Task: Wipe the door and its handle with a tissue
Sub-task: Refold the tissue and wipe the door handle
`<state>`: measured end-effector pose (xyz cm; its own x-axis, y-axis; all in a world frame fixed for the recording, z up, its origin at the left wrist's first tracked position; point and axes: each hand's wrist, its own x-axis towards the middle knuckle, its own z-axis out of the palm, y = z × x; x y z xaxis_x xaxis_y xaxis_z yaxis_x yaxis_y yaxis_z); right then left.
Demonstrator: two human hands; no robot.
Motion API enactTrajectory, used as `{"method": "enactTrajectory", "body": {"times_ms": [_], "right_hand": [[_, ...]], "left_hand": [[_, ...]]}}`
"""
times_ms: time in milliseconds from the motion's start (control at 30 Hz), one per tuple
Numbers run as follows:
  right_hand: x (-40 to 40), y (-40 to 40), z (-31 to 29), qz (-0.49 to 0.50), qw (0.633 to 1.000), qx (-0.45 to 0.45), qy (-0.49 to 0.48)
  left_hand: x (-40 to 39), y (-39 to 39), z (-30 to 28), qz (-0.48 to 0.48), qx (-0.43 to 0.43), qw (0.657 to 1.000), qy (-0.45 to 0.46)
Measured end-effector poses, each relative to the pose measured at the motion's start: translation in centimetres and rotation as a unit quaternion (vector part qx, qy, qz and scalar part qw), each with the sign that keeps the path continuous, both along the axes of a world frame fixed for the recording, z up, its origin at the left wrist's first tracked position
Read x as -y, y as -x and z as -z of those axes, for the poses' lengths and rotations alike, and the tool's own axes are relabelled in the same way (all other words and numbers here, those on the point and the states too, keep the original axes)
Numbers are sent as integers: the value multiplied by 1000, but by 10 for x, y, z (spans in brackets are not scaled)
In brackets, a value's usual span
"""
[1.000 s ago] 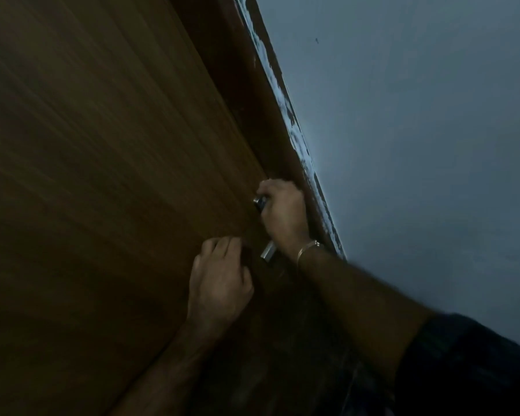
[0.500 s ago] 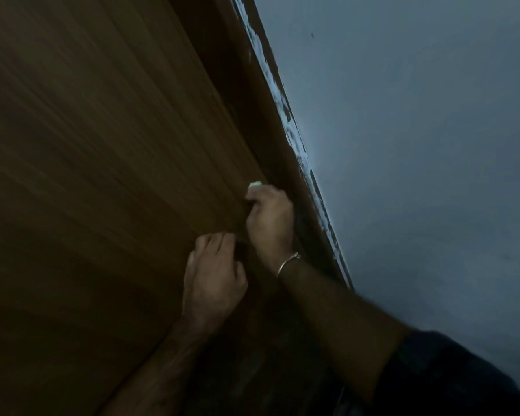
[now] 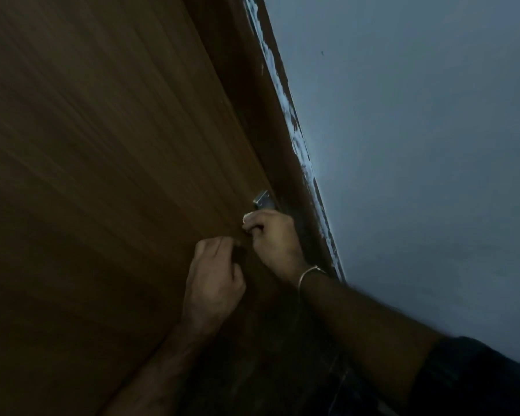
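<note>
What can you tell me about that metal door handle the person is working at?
The handle looks like dull silvery metal, fixed near the edge of the brown wooden door. Only its upper end shows, a flat, angular piece catching some light; the rest is hidden behind the right hand, whose fingers curl just below it. The dim light hides its full shape.

A dim indoor doorway, likely a home: a brown wooden door [image 3: 102,175] under the hands, its dark frame [image 3: 282,139] and a paint-smeared blue-grey wall [image 3: 418,145] beyond them.

Brown wooden door [image 3: 102,175], metal handle [image 3: 263,201] mounted near its edge
</note>
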<state>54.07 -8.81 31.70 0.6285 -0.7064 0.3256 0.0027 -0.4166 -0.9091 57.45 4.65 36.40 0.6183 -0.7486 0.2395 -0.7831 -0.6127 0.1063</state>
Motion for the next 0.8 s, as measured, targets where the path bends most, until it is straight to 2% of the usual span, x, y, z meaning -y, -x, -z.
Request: {"method": "enactTrajectory", "body": {"times_ms": [100, 133, 267, 333, 400, 467, 533, 600, 667, 733, 800], "right_hand": [[17, 20, 4, 5, 982, 30, -186], [20, 24, 5, 10, 978, 36, -207], [26, 14, -10, 83, 984, 61, -144], [18, 1, -19, 89, 989, 65, -98], [9, -7, -17, 35, 998, 24, -39], [2, -3, -11, -80, 995, -57, -18], [6, 10, -8, -114, 989, -45, -84], [16, 34, -2, -92, 973, 30, -211], [22, 58, 11, -83, 956, 50, -278], [26, 73, 25, -31, 971, 36, -234], [35, 70, 27, 57, 994, 34, -88]], "left_hand": [[2, 4, -1, 2, -25, 999, 35], [4, 5, -2, -3, -29, 999, 39], [8, 7, -1, -5, -12, 999, 31], [8, 5, 0, 2, 0, 1000, 24], [8, 3, 0, 1, -2, 1000, 16], [9, 1, 0, -1, -1, 1000, 8], [8, 1, 1, 3, -2, 1000, 19], [7, 4, 2, -6, -20, 999, 32], [6, 4, 5, -16, -37, 999, 35], [8, 4, 8, -26, -51, 998, 36], [12, 4, 12, -35, -68, 996, 37]]}}
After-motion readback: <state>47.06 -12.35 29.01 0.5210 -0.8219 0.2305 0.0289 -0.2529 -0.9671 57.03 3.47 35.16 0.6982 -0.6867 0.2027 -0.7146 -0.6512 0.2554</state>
